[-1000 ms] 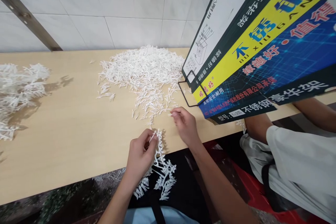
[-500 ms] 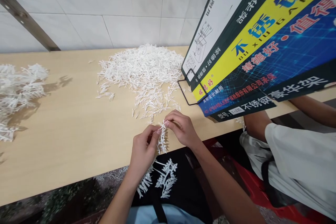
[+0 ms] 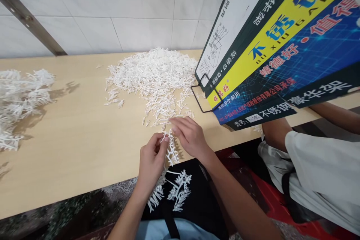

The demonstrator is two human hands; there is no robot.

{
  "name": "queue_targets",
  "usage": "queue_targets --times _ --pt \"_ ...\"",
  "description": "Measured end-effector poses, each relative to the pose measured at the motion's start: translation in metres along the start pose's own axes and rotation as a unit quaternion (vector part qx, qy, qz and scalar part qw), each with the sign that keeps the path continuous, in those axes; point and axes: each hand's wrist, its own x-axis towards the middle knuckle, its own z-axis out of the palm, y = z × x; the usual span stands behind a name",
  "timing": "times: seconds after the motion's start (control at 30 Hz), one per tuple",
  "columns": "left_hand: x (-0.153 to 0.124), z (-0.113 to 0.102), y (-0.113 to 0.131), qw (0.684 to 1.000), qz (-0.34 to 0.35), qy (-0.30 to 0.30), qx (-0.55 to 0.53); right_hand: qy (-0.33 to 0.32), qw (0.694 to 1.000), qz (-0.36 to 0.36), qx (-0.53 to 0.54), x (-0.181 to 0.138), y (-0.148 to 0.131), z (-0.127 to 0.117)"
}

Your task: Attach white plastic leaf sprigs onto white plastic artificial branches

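My left hand (image 3: 152, 159) is closed round a white plastic sprue (image 3: 171, 172), a branched strip of small pins that hangs down past the table's front edge. My right hand (image 3: 189, 137) is beside it at the strip's top end, fingers pressed together on the upper pins. Just beyond both hands lies a large heap of loose white pins (image 3: 156, 77) on the wooden table (image 3: 75, 138).
A second pile of white branched sprues (image 3: 19, 99) lies at the table's left end. A printed cardboard box (image 3: 278, 48) leans over the table's right part, on a black wire stand (image 3: 201, 97). Another person in a white shirt (image 3: 323, 172) sits at the right.
My right hand came back from the loose pins to the sprue's top and now slides leftward across it. The left hand has raised the sprue slightly.
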Motion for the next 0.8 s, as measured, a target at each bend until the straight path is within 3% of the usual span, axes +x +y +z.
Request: queue_targets --times 0.13,0.27,0.5,0.57,0.67,0.73,0.8 --pt "0.002 0.002 0.001 1.000 0.001 0.005 0.000 -0.091 0.993 -0.072 0.029 0.000 0.000 -0.008" --pt "0.002 0.001 0.003 1.000 0.012 -0.011 0.018 -0.081 0.993 -0.063 0.061 0.000 0.007 -0.008" --pt "0.005 0.000 0.008 0.995 0.032 -0.077 0.058 0.005 0.996 0.036 0.078 -0.004 0.006 -0.002" --pt "0.004 -0.001 0.007 0.996 0.023 -0.072 0.050 0.071 0.989 0.097 0.083 -0.003 0.012 -0.002" --pt "0.000 -0.004 0.003 0.997 0.001 -0.071 0.025 0.203 0.941 0.223 0.155 -0.001 0.021 -0.002" --pt "-0.001 -0.006 0.001 0.998 -0.009 -0.065 0.006 0.201 0.935 0.237 0.172 0.001 0.021 0.000" --pt "0.000 -0.006 0.000 0.999 -0.012 -0.048 -0.007 0.130 0.968 0.177 0.125 0.001 0.015 0.001"
